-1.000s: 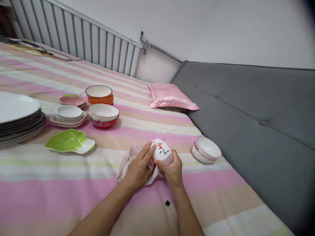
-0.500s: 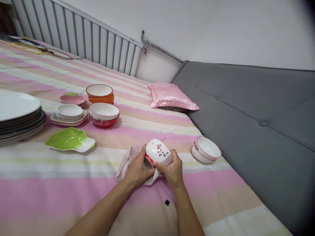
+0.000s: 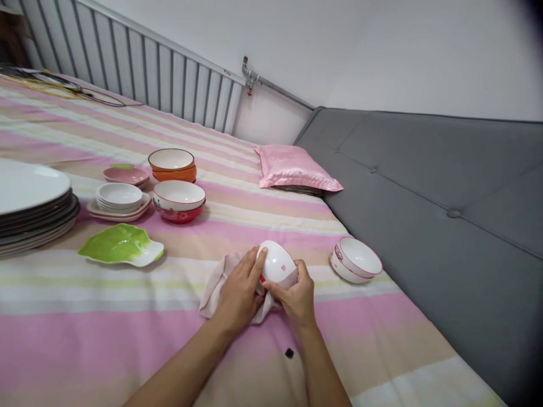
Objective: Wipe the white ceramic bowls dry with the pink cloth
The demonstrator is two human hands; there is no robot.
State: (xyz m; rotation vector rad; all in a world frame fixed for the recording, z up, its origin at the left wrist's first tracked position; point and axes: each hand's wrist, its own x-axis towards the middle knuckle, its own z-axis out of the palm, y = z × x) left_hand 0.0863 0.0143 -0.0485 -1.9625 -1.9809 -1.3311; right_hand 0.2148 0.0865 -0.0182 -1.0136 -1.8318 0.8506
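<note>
A white bowl (image 3: 278,262) with a red band and a small red mark is tilted on its side between my two hands, low over the bed. My left hand (image 3: 241,291) is closed around its left side, fingers lying along the outer wall. On the other side my right hand (image 3: 297,294) grips the bowl through a pale pink cloth (image 3: 216,282), thumb near the red band. The cloth bunches under the bowl and spreads out to the left. Part of the bowl's opening is hidden by my left hand.
Two nested white bowls (image 3: 360,257) stand right, by the grey headboard (image 3: 416,186). A green leaf-shaped dish (image 3: 116,243), small white dishes (image 3: 120,195), red-rimmed bowls (image 3: 179,195), orange bowls (image 3: 173,164) and stacked plates (image 3: 34,186) sit left. A pink pillow (image 3: 297,164) lies behind.
The bowl has turned in my hands, so its flower and writing no longer show. My left hand has shifted up over its side. The right hand keeps nearly the same place.
</note>
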